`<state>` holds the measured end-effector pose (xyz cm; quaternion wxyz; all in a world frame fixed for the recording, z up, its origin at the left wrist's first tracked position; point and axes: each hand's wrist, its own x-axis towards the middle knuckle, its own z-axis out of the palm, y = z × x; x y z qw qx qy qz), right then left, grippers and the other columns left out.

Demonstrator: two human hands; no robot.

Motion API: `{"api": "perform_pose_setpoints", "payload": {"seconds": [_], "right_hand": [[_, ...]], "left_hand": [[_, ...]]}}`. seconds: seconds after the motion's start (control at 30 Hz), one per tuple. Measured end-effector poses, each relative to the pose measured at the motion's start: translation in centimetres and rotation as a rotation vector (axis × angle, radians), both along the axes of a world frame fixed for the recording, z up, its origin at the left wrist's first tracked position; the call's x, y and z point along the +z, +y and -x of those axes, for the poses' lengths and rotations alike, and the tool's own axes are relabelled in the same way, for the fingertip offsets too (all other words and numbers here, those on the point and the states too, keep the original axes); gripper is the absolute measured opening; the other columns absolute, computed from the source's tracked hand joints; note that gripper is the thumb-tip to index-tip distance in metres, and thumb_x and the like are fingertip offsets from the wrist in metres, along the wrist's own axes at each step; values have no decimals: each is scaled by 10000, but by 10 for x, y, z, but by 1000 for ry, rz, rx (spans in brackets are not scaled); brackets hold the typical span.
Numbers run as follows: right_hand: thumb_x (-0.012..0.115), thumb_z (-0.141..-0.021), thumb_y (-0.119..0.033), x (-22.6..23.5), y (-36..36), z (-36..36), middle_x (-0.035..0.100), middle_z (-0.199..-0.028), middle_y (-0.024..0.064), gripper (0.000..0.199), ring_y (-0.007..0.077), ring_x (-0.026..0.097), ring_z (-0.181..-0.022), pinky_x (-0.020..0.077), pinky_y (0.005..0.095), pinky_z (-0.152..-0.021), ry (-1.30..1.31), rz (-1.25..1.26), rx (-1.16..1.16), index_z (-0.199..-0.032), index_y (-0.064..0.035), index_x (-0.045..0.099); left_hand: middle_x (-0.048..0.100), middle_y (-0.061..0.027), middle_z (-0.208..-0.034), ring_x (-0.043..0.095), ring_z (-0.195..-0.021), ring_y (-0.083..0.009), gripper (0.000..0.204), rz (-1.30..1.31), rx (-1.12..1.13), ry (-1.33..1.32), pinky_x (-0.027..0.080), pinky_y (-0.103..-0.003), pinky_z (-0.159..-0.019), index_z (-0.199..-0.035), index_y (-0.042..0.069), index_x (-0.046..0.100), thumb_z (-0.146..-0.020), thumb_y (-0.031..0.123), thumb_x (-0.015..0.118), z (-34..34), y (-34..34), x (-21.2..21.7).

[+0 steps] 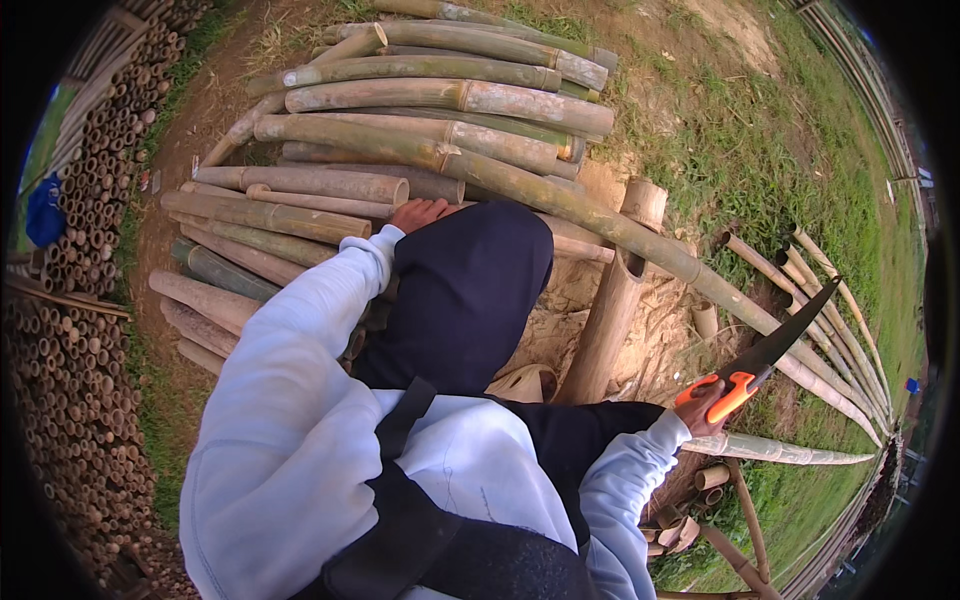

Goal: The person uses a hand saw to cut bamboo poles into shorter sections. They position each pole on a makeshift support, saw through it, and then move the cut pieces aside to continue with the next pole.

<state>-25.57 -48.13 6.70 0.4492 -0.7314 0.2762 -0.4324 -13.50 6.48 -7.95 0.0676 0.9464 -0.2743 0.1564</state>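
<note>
My right hand (702,408) is closed round the orange handle of a handsaw (775,345). The saw's dark blade points up and to the right, overlapping the far part of a long bamboo pole (640,240) in view. That pole slants from the stacked bamboo down to the right, passing over a notched upright bamboo post (608,320). Beyond my bent knee, my left hand (422,214) lies over cut bamboo pieces with its fingers partly extended; the knee hides some of it. It is nearest a short bamboo length (310,184).
Cut bamboo lengths (440,95) lie stacked ahead and to the left. Thin bamboo poles (825,300) spread over the grass at right, near offcuts (712,476). A large pile of bamboo ends (70,400) stands at far left, with a blue cloth (45,210) on it.
</note>
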Motion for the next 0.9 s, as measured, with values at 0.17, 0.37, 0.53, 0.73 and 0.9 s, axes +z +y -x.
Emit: {"api": "perform_pose_setpoints", "payload": {"seconds": [0.17, 0.37, 0.53, 0.73, 0.9], "right_hand": [[663, -977, -112, 3, 3, -3, 546, -644, 34, 164, 126, 506, -583, 442, 280, -570, -35, -37, 22, -898, 28, 636], [663, -976, -104, 2, 3, -1, 521, -636, 27, 165, 126, 493, -586, 436, 284, -559, -75, -50, 6, -894, 35, 632], [657, -978, -105, 4, 3, 2, 519, -630, 33, 163, 131, 493, -585, 440, 290, -576, -75, -67, 19, -910, 42, 634], [668, -980, -120, 2, 1, 5, 542, -624, 34, 175, 119, 502, -562, 436, 265, -552, -51, -80, 8, -930, 46, 643], [665, -981, -113, 2, 1, 5, 537, -620, 32, 170, 116, 501, -565, 438, 265, -553, -37, -60, 19, -917, 43, 647]], "left_hand": [[575, -31, -932, 666, -831, -231, 759, 23, 21, -160, 552, -375, -726, -1513, 224, 430, -831, 331, 746, -21, -2, 82], [571, -57, -935, 664, -783, -289, 1033, -30, -10, 123, 577, -419, -707, -1620, 376, 208, -783, 320, 812, -56, -17, 153], [601, -91, -1070, 683, -820, -334, 1002, -217, -41, 269, 579, -495, -784, -1627, 412, 82, -864, 394, 730, -103, -41, 182], [613, -137, -1240, 696, -930, -372, 940, -320, -31, 457, 535, -509, -914, -1618, 384, 171, -841, 365, 700, -135, -12, 164], [639, -138, -1254, 696, -955, -376, 866, -329, -50, 476, 535, -512, -914, -1578, 343, 298, -812, 339, 700, -133, -4, 161]]}}
